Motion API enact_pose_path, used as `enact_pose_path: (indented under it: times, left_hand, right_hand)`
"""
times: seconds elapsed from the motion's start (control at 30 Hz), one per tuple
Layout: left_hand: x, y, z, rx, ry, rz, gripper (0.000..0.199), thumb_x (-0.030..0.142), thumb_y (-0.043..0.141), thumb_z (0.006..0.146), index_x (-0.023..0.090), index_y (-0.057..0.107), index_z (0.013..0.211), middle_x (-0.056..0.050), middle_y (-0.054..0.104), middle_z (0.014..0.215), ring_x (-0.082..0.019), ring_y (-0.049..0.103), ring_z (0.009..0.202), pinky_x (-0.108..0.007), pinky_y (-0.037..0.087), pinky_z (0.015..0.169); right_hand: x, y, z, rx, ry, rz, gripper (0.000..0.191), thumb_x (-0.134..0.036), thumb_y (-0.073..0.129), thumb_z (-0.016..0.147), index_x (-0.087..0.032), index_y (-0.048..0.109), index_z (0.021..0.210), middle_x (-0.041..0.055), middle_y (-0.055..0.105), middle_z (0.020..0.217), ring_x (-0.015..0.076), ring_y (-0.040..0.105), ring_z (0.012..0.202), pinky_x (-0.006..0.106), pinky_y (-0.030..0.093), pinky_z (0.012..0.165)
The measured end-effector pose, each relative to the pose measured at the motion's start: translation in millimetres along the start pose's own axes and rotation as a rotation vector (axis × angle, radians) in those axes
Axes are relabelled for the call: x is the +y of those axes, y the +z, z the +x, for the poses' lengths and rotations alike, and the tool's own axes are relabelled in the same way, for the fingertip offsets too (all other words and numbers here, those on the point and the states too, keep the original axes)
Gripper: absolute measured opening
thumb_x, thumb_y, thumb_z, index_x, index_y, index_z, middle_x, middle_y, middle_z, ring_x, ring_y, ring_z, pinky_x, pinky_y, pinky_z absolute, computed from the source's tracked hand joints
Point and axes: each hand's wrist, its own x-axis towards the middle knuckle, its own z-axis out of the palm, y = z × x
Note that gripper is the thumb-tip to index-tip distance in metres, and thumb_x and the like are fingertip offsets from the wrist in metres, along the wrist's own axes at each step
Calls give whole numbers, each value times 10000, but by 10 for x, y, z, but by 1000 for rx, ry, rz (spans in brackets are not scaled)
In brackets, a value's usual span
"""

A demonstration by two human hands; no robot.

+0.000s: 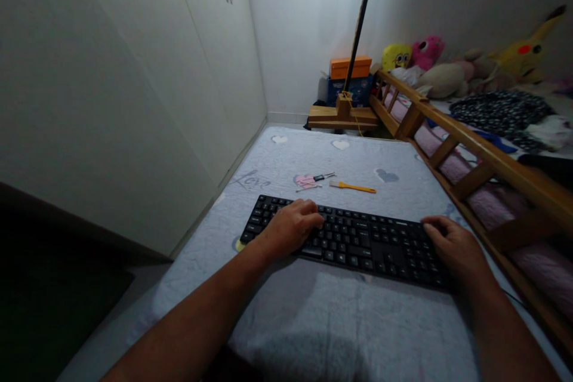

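A black keyboard (353, 240) lies at a slant across the light blue bedspread (313, 316). My left hand (293, 224) rests on its left-middle keys, fingers bent and drawn together; what the fingertips touch is hidden. Around the right end of the keyboard, my right hand (456, 245) is closed, with the thumb on top near the corner. Beyond the keyboard lies a yellow-handled brush (356, 187). Left of the brush is a small black-handled tool with wire prongs (323, 177), and a thin pale stick (308, 188) lies in front of that.
A wooden bed rail (465, 137) runs along the right, with plush toys (443, 74) and cloth behind it. White cabinet doors (147, 71) stand on the left. At the back are a wooden stand with a black pole (360, 24) and an orange box (347, 67).
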Motion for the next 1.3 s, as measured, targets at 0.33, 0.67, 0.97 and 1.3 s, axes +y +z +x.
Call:
enact_pose_path:
  times: [0.33, 0.67, 0.97, 1.3]
  left_hand:
    - [50, -21, 15, -67, -22, 26, 235, 63, 511, 910, 190, 708, 921, -66, 670, 979, -200, 587, 903, -312, 493, 833]
    - [-83, -76, -55, -27, -59, 11, 185, 73, 536, 841, 173, 692, 851, -84, 657, 970, -222, 596, 929, -350, 492, 869]
    - [-257, -173, -129, -33, -100, -83, 227, 37, 546, 803, 176, 721, 843, -68, 668, 952, -206, 618, 935, -321, 493, 857]
    - [-400, -398, -197, -118, -257, -124, 248, 16, 571, 769, 181, 750, 816, -42, 663, 927, -173, 632, 888, -277, 494, 829]
  right_hand:
    - [32, 7, 16, 12, -29, 4, 336, -480, 538, 745, -228, 731, 855, 82, 758, 861, 274, 678, 788, 384, 502, 749]
    - [41, 10, -1, -6, 7, 31, 342, -487, 548, 751, -230, 732, 882, 75, 755, 852, 274, 680, 791, 379, 490, 739]
    - [21, 4, -6, -3, 8, 26, 344, -487, 538, 749, -230, 727, 879, 78, 752, 857, 276, 677, 807, 379, 487, 747]
    - [-12, -11, -8, -11, 18, 16, 365, -506, 529, 731, -228, 723, 866, 89, 753, 864, 288, 681, 811, 402, 498, 775]
